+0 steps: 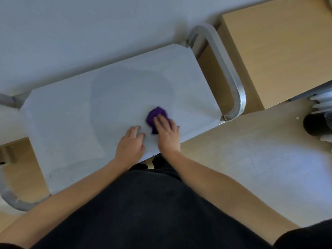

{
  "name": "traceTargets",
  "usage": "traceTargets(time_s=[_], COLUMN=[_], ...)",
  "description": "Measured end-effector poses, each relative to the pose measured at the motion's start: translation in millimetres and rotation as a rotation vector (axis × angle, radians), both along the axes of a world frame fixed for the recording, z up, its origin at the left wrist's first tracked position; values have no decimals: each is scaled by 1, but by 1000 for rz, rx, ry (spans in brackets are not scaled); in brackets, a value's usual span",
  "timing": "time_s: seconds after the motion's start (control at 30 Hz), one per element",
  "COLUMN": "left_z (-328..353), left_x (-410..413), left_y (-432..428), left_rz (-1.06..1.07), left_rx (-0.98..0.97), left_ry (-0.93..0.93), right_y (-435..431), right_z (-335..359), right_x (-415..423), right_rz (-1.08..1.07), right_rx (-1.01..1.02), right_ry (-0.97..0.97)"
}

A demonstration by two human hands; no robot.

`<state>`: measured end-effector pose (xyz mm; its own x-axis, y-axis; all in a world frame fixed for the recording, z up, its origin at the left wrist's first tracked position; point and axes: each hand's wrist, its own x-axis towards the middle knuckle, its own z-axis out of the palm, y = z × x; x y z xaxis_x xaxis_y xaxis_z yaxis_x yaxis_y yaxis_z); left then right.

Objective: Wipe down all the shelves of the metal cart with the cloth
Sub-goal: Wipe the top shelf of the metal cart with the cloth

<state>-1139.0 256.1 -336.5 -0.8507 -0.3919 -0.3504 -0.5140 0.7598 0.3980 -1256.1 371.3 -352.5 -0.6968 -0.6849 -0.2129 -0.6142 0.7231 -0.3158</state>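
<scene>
The metal cart's top shelf (71,114) is a pale grey sheet seen from above, with a curved metal handle (231,74) at its right end and another (12,198) at its left end. A bunched purple cloth (155,115) lies on the shelf near the front edge, right of centre. My right hand (168,133) presses flat on the cloth, fingers over its near half. My left hand (130,142) rests on the shelf's front edge just left of the cloth, fingers curled on the metal, holding nothing. The lower shelves are hidden under the top one.
A light wooden cabinet (280,51) stands beyond the cart's right handle. A black round object (314,125) and white ribbed parts sit on the floor at far right. A pale wall (89,33) runs behind the cart. Tiled floor (260,168) lies to my right.
</scene>
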Motion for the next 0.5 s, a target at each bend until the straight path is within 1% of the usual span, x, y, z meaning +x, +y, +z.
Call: traceTargets(time_s=[0.03,0.07,0.1,0.17,0.2,0.27,0.33,0.37,0.4,0.43,0.47,0.5], left_z=[0,0,1,1,1,-1,-2,-2,-1,0,1,2], left_x=[-2,-5,-7,-9,-10,-9,-9,-9,-11,-14,-17,-20], left_y=[-1,-1,-1,-1,0,1,2,3,5,6,6,7], left_rz=[-7,-10,-4,14,18,16,20,26,33,43,56,68], left_rx=[-15,-21,-18,-17,-24,-34,-36,-31,-24,-20,-20,-23], left_ry=[-1,-4,-7,-17,-17,-9,-1,-4,-10,-14,-17,-15], right_y=[1,6,12,31,43,65,69,62,50,36,23,12], right_z=[0,1,-1,-4,-5,-2,4,5,5,2,0,-3], right_x=[1,-10,-28,-71,-96,-136,-150,-145,-134,-118,-100,-81], right_rz=[132,209,222,109,11,-200,-424,-492,-514,-492,-431,-326], right_rx=[-5,-1,-10,-19,-7,62,78,78,74,58,24,-11], right_ry=[-11,-20,2,67,91,72,57,58,61,66,56,34])
